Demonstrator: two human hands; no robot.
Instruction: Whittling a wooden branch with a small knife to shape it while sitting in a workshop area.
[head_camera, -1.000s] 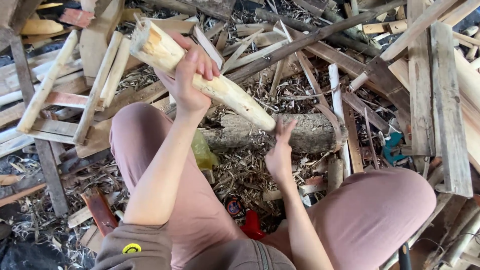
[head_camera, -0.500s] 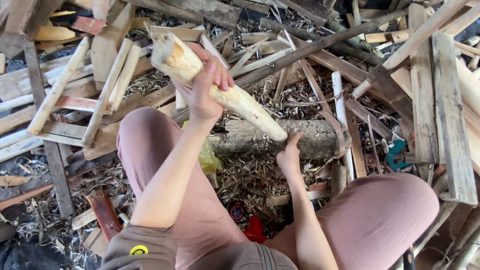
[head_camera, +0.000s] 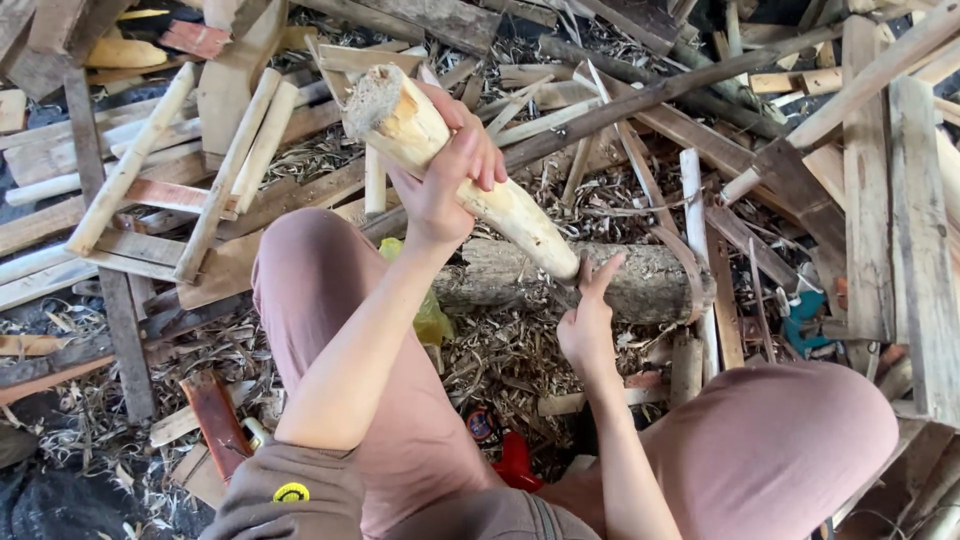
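Observation:
My left hand (head_camera: 447, 185) is shut around a pale, peeled wooden stake (head_camera: 500, 205), gripping its thick upper half. The stake slants down to the right. Its narrow tip rests on a grey log (head_camera: 650, 285) that lies across the ground in front of my knees. My right hand (head_camera: 588, 325) is just below the tip, with thumb and forefinger raised and apart, touching the tip and the log. I see nothing held in it.
Planks, slats and pale peeled sticks (head_camera: 130, 165) lie piled all around. Wood shavings (head_camera: 500, 360) cover the ground between my legs. A yellow-green bag (head_camera: 430, 320) sits by my left knee, a red object (head_camera: 515, 465) lies near my lap, and a teal object (head_camera: 805, 315) is at the right.
My right hand went from spread fingers beside the log to thumb and forefinger raised at the stake's tip. My left hand has kept its grip on the stake, which shifted slightly right.

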